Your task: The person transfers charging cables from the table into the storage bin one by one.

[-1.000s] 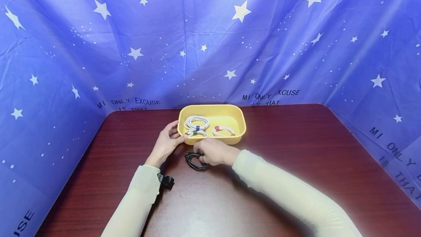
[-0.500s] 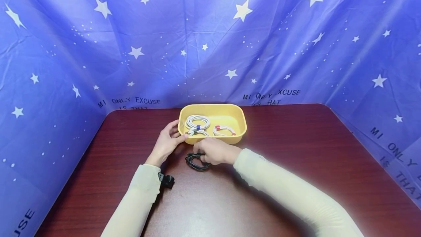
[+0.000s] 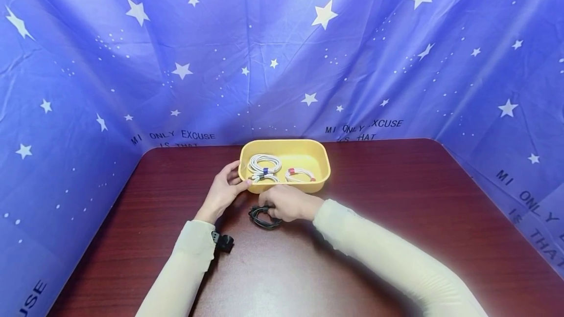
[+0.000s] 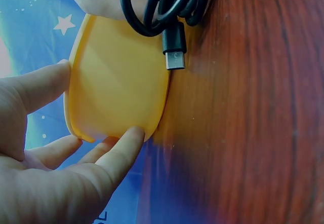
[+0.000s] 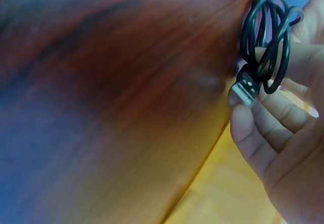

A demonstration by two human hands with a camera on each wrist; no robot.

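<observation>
My left hand holds the left front corner of a yellow plastic box, thumb at the front rim and fingers along the left side. In front of the box, my right hand grips a coiled black USB cable. In the left wrist view, one metal-tipped USB-C plug sticks out below the coil. A flat USB-A plug sits at my right fingertips in the right wrist view. Inside the box lie coiled white cables, one with a blue tie and one with red ties.
Below the blue-tied coil, another light cable with a dark tie lies partly behind the box's front wall. The box stands near the far edge of a dark red wooden table. A blue star-patterned curtain surrounds the back and sides.
</observation>
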